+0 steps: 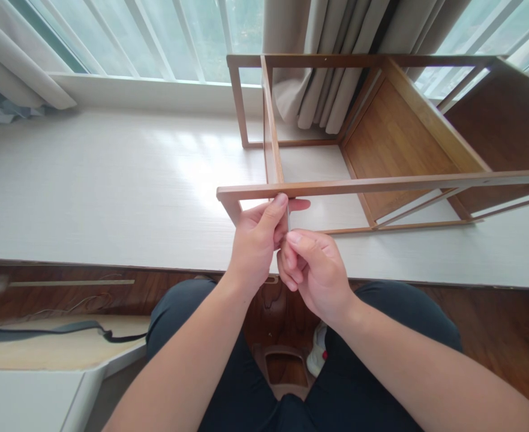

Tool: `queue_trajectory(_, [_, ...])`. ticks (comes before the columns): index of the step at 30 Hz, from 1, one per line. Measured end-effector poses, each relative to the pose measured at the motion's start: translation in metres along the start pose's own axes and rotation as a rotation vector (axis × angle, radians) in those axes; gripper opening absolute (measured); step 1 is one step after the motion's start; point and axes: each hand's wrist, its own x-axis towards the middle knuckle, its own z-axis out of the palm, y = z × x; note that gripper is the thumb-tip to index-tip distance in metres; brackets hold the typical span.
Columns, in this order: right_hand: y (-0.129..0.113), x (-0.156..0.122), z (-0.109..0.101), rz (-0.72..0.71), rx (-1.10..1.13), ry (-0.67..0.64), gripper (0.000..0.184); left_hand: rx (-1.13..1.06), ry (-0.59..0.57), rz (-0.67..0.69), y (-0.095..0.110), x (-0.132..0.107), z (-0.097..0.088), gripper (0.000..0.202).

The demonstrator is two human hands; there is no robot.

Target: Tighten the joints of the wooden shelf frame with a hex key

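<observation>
A brown wooden frame (336, 186) with panels set in it lies on its side on a white ledge. My left hand (260, 237) is at its near rail, close to where a crosspiece (271, 120) meets it. The thumb presses at the rail's lower edge and one finger reaches past beneath. Just below the rail, my right hand (316, 264) pinches the lower end of a thin grey metal rod (288, 217). The rod stands roughly upright alongside my left fingers. Its upper end is hidden at the rail.
The white ledge (89, 180) runs under windows with pale bars. Grey curtains (322, 78) hang behind the frame. Below the ledge are a dark wooden floor (493, 336), a stool (264, 354) between my legs, and a white piece of furniture (30, 396) with a dark strap (66, 327).
</observation>
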Motion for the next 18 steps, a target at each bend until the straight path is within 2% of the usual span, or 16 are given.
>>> queue_trajectory(6, [-0.002,-0.002,-0.003,-0.018,-0.016,0.016,0.045,0.085,0.021,0.032,-0.003,0.0,0.001,0.059])
queue_trajectory(13, [-0.004,-0.001,-0.004,-0.047,-0.013,0.055,0.047,0.095,-0.087,-0.004,-0.009,-0.002,0.002,0.073])
queue_trajectory(18, [-0.005,-0.001,-0.004,-0.063,-0.014,0.094,0.047,0.081,-0.088,0.046,-0.012,-0.004,0.002,0.069])
